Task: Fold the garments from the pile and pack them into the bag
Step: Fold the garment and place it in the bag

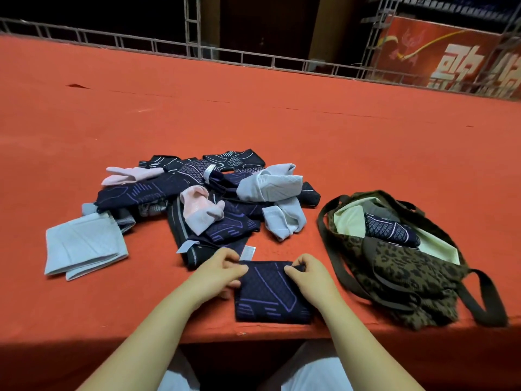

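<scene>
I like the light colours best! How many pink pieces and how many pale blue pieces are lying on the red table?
Pink pieces: 2
Pale blue pieces: 3
Total: 5
A pale edge peeking from under the dark heap might be one more, but I cannot tell.

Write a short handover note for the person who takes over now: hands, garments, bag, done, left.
Left hand and right hand: fingers pinch the far corners of a folded navy garment at the near edge of the red table.
Pile lies beyond it, unfolded; a grey folded piece lies at its left.
Leopard-print bag is open at the right, a navy item inside.
Left: pack this one, fold the pile.
</scene>
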A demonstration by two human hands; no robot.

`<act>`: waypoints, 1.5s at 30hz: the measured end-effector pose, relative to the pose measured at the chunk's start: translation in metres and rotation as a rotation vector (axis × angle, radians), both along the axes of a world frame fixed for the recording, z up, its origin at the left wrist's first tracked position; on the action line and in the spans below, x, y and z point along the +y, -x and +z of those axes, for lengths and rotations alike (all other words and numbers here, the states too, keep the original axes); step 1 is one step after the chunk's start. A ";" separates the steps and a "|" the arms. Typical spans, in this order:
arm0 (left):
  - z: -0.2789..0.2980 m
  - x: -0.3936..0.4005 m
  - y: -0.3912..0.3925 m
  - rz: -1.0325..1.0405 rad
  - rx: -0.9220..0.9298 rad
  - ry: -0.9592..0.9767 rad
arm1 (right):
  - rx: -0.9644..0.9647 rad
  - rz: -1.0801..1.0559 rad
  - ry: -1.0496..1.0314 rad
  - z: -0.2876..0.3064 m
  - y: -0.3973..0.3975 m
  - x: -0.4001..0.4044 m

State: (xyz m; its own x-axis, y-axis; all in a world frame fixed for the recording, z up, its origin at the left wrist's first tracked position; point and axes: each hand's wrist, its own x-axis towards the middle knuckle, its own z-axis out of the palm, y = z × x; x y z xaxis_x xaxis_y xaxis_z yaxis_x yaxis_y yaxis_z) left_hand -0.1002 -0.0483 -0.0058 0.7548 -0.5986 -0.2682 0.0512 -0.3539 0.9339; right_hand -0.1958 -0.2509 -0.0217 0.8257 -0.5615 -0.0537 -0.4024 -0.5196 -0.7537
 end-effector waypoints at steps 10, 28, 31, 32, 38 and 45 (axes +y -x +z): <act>-0.026 0.015 0.018 -0.473 -0.827 -0.293 | -0.068 0.068 0.089 -0.003 -0.018 0.002; -0.019 0.000 0.020 0.023 -0.345 0.064 | -0.173 0.327 0.055 0.001 0.048 0.004; -0.023 0.004 0.022 -0.026 -0.357 -0.019 | -0.219 0.248 -0.035 -0.001 0.044 0.008; -0.022 0.004 0.023 -0.049 -0.389 -0.058 | -0.224 0.209 -0.075 -0.004 0.043 0.009; -0.019 -0.007 0.024 0.081 -0.481 -0.104 | -0.234 0.080 -0.170 -0.013 0.038 0.011; -0.022 -0.024 0.018 0.206 -0.638 -0.270 | -0.149 0.022 0.049 -0.013 0.028 0.005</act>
State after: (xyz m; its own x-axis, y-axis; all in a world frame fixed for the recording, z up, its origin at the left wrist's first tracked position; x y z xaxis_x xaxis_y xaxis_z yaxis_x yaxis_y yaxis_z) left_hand -0.1184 -0.0727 -0.0275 0.9039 -0.4028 0.1437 -0.3845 -0.6182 0.6856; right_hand -0.2235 -0.2457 -0.0344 0.8346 -0.5422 0.0974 -0.2758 -0.5644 -0.7780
